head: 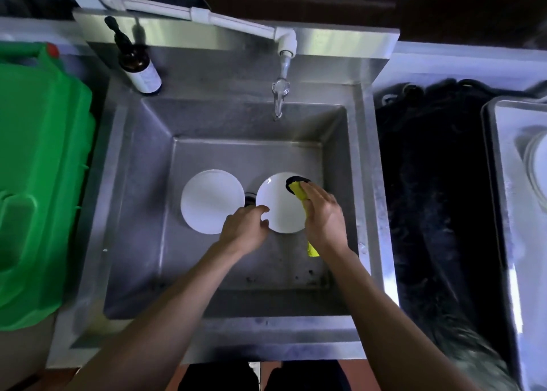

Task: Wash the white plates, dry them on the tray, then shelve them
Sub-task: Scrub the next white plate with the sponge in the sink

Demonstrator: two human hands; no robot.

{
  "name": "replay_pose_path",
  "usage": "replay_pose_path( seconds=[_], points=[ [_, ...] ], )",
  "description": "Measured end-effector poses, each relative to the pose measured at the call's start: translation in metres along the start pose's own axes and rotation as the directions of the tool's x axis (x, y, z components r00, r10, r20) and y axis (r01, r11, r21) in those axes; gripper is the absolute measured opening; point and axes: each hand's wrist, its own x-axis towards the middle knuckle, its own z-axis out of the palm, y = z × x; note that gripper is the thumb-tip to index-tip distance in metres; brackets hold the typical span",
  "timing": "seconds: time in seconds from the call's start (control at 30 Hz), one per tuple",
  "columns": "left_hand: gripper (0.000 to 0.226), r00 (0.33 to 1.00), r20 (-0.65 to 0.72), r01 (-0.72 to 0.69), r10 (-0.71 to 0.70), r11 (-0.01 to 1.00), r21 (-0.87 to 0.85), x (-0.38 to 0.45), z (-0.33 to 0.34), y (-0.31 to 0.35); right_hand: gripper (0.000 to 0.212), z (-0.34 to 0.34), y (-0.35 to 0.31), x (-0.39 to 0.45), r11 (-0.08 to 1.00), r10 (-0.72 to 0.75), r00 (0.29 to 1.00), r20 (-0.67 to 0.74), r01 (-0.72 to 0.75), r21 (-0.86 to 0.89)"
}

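Forearms come in from the bottom edge, both reaching down into the steel sink (133, 183). Left hand (247, 229) pinches the near-left rim of the right plate (279, 205), fingers curled on the edge, steadying it. Right hand (324, 216) presses a yellow sponge (299, 193) with a dark scrub side onto the plate's far-right part; fingers lie fairly flat over the sponge, thumb side hidden, a yellow tail sticks out below the wrist. Second white plate (211, 201) lies flat on the sink floor just left, apart from the first, drain (250, 198) between them. Tap (279, 97) above, no water stream visible. Brown pump bottle (139, 62) on the back-left corner of the sink, green plastic container (38, 168) far left. Metal tray (509, 213) at the right edge over a dark cloth (438, 183), something pale and round in it, cut off, can't tell what. Step looks like scrubbing, the washing stage, early in the task: neither sink plate dried or shelved. Next likely needs finishing the wipe across the face, a rinse under the tap, then a lift right to the tray; a wet rim could slip.
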Motion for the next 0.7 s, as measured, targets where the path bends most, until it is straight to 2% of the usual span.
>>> replay_pose_path(
  seconds=[0.17, 0.27, 0.4, 0.47, 0.57, 0.63, 0.7],
  points=[
    [0.038, 0.988, 0.046, 0.152, -0.147, 0.975, -0.161, 0.019, 0.013, -0.001, 0.058, 0.010, 0.027, 0.009, 1.000, 0.016, 0.998, 0.062, -0.016, 0.006],
    [0.042, 0.978, 0.046, 0.206, -0.201, 0.952, -0.227, 0.042, 0.024, -0.014, 0.055, 0.022, 0.038, 0.021, 0.999, 0.029, 0.994, 0.105, -0.032, 0.022],
    [0.026, 0.974, 0.026, 0.225, -0.227, 0.932, -0.283, 0.072, 0.032, -0.021, 0.059, 0.044, 0.052, 0.036, 0.999, 0.018, 0.991, 0.132, -0.021, 0.024],
    [0.031, 0.969, 0.036, 0.243, -0.244, 0.918, -0.312, 0.084, 0.038, -0.022, 0.063, 0.057, 0.062, 0.041, 1.000, 0.013, 0.985, 0.170, -0.015, 0.009],
    [0.051, 0.963, 0.046, 0.267, -0.267, 0.904, -0.335, 0.102, 0.051, -0.024, 0.063, 0.072, 0.075, 0.049, 1.000, 0.020, 0.976, 0.217, -0.018, -0.010],
    [0.063, 0.963, 0.037, 0.261, -0.268, 0.888, -0.377, 0.112, 0.062, -0.027, 0.062, 0.079, 0.083, 0.055, 1.000, 0.018, 0.978, 0.208, -0.017, -0.004],
    [0.064, 0.956, 0.010, 0.267, -0.293, 0.856, -0.442, 0.122, 0.074, -0.034, 0.063, 0.086, 0.086, 0.060, 1.000, 0.006, 0.981, 0.192, -0.009, 0.012]
  ],
)
